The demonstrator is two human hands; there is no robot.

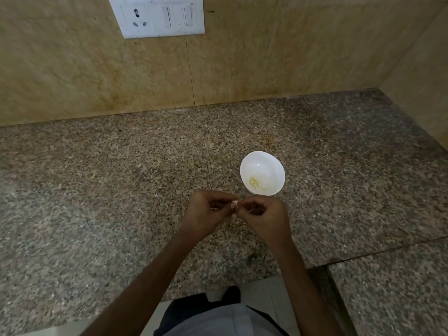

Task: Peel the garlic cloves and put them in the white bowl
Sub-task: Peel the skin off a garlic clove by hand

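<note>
We peel one garlic clove just below the bowl, at the middle of the frame.
Our left hand [208, 212] and right hand [264, 214] meet fingertip to fingertip, and the curled fingers of both pinch the small pale garlic clove [234, 204], which is mostly hidden between them. We hold it near the white bowl [264, 163], probably to keep the drop short. Some peeled yellowish pieces [254, 183] lie inside the bowl, which stands on the speckled counter [121, 178].
</note>
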